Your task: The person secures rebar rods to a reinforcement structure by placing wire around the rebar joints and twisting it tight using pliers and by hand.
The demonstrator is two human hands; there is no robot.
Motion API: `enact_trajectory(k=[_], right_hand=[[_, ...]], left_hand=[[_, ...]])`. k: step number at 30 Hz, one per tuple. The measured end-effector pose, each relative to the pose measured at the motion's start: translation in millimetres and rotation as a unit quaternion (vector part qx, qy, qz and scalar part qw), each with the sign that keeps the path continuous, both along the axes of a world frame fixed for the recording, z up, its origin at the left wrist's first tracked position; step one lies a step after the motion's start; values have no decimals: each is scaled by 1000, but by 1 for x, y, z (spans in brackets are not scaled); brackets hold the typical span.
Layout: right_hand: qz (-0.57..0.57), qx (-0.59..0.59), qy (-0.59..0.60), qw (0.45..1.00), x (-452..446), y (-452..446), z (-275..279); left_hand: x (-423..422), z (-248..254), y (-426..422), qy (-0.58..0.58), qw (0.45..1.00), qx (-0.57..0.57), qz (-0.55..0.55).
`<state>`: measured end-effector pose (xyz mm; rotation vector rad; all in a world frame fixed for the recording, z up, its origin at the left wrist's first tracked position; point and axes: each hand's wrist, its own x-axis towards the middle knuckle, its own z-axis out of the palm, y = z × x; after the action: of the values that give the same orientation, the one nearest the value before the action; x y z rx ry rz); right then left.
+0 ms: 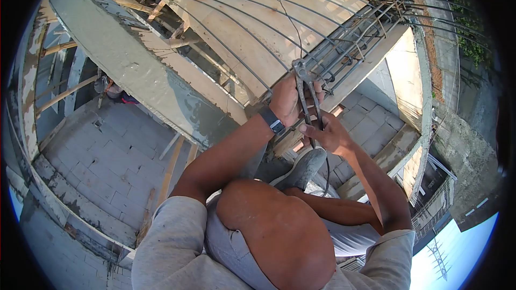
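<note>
My right hand (332, 133) is closed around the handles of metal end-cutting pincers (307, 83), whose head points up toward the rebar. Behind the pincers, my left hand (286, 99), with a dark watch on its wrist, is closed, its fingertips showing on the far side of the handles. A thin tie wire (294, 24) runs down to the pincers' head and seems to pass into my left hand; the grip itself is partly hidden. A dark strand also hangs below my right hand. Just beyond both hands lies a rebar cage (355, 43) with stirrups.
Long rebars (231, 13) fan out over plywood formwork (258, 27). To the left runs a concrete-topped beam (134, 59), with a block-paved floor (102, 156) far below. My shoe (307, 169) rests near the formwork edge. Timber props (67, 96) stand at far left.
</note>
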<state>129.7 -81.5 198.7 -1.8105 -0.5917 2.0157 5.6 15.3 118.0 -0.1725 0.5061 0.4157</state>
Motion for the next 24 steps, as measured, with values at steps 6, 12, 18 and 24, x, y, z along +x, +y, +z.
enact_trajectory(k=[6,12,18,24], right_hand=[[60,99,-88,989,6,-11,-5],[385,111,-320,858,51,-17,14],[625,87,-490,602,26,-6,11],[670,123,-521,515,-10,1,-18]], left_hand=[[-9,-6,8,156,976,148,-38],[-35,-77,28,419,774,444,-169],[-31,-115,-8,406,594,594,-361],[-29,-132,-26,371,608,604,-358]])
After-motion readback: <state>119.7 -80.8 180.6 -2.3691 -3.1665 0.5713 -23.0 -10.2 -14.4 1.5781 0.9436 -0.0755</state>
